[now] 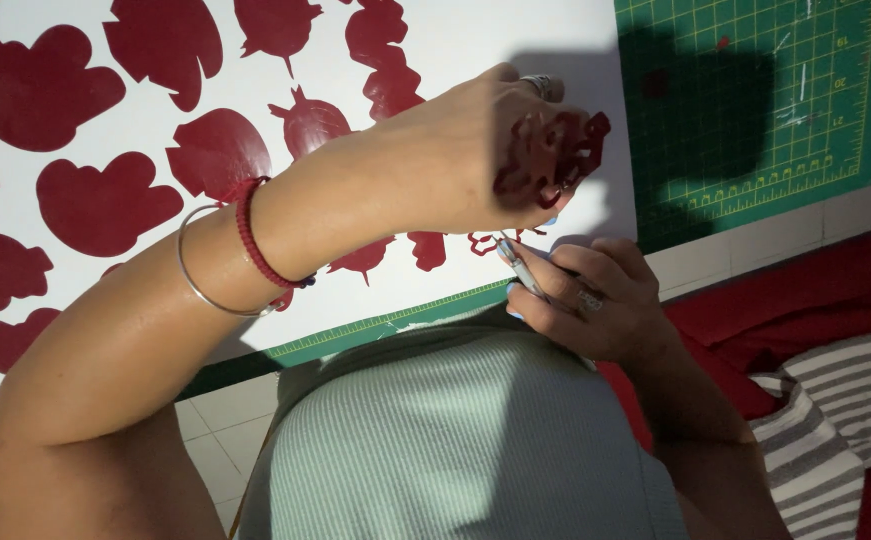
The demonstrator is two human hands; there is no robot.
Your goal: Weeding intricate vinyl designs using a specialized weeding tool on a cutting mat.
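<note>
My left hand (475,150) is raised above the sheet, with a crumpled strip of dark red vinyl scrap (555,155) pinched in its fingers. A red cord bracelet and a thin metal bangle sit on that wrist. Just below it, my right hand (590,300) grips a thin silver tool (517,268) like a pen. The tool's tip points at a small red cutout near the lower edge of the white sheet (455,40). The sheet carries several dark red cutout shapes (105,200).
A green cutting mat (755,110) with a ruled grid lies under the sheet and shows at the upper right. It rests on a pale tiled floor (215,420). Red and striped fabric (835,380) lies at the right. My grey ribbed top fills the lower middle.
</note>
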